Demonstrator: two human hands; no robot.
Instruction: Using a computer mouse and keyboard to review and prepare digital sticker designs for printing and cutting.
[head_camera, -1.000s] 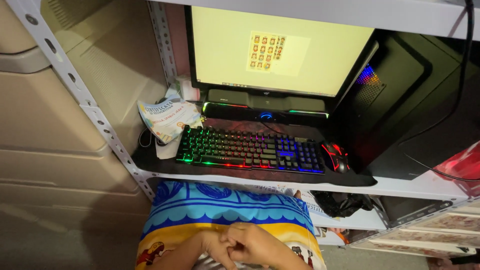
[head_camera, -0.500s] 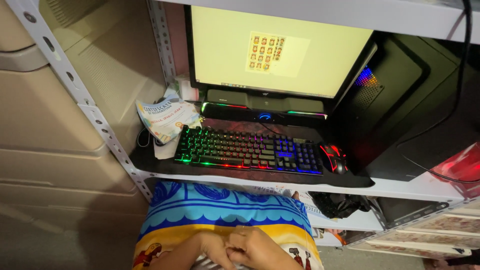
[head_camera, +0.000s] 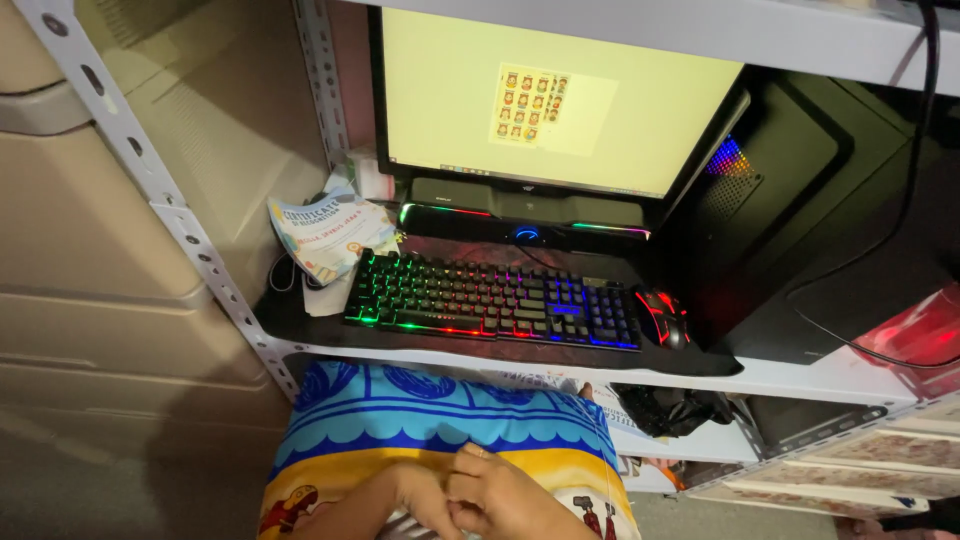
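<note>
monitor (head_camera: 560, 100) lit | backlit keyboard (head_camera: 490, 300) | mouse (head_camera: 663, 318) right of it | computer tower (head_camera: 800, 220) | papers (head_camera: 325, 235) left

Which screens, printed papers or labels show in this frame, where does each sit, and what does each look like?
Monitor: back of the shelf, above the keyboard; wide rectangle, pale yellow, with a small grid of reddish pictures on a lighter patch.
Printed paper: left of the keyboard, leaning and curled; white with a blue patterned border.
Printed sheets: lower shelf under the keyboard, mostly hidden; pale.
No packages can be made out.
</note>
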